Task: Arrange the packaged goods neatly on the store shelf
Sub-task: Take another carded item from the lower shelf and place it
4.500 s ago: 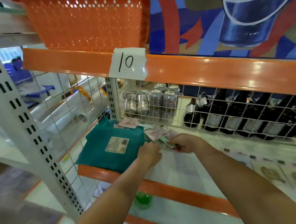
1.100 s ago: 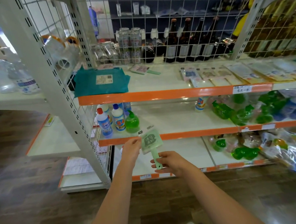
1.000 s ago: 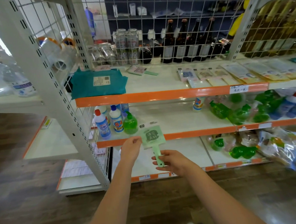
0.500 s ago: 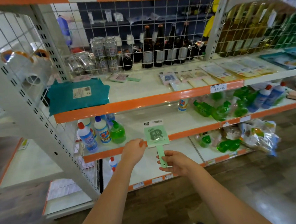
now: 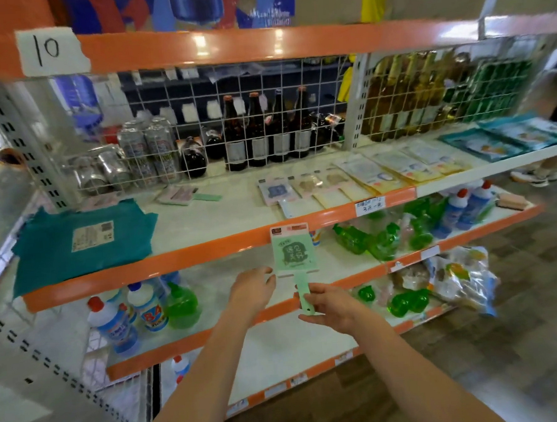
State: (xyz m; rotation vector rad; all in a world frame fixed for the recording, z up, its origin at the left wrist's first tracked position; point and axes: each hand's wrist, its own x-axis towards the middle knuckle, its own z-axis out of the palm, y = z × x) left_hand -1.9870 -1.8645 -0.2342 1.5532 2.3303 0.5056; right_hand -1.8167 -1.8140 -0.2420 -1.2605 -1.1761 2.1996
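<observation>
Nearest the camera, both forearms reach forward and meet on one item: a flat pale-green paddle-shaped packaged mirror or brush with a pink header card (image 5: 293, 252). Over the last second it has risen from in front of the lower shelf until its header card overlaps the orange front lip of the middle shelf (image 5: 189, 260), and the view has swung upward so that the taped "10" label (image 5: 51, 51) shows again. That suggests the person has stepped back with the item and is now carrying it toward its slot instead of sorting the loose pile.

The right hand (image 5: 331, 305) pinches the green handle near its lower end, thumb on the front and fingers curled behind. The left hand (image 5: 251, 290) steadies the lower left corner of the card with its fingertips; how firmly cannot be told. The package stands upright in the air, facing the camera, touching no shelf.

Beyond it, on the white shelf board, a row of similar flat carded packages (image 5: 307, 189) lies near the front edge, the likely destination. Left lie a folded teal cloth package (image 5: 83, 237) and a loose pink and green pack (image 5: 185, 195). Behind the wire grid stand brown glass bottles (image 5: 265, 130).
</observation>
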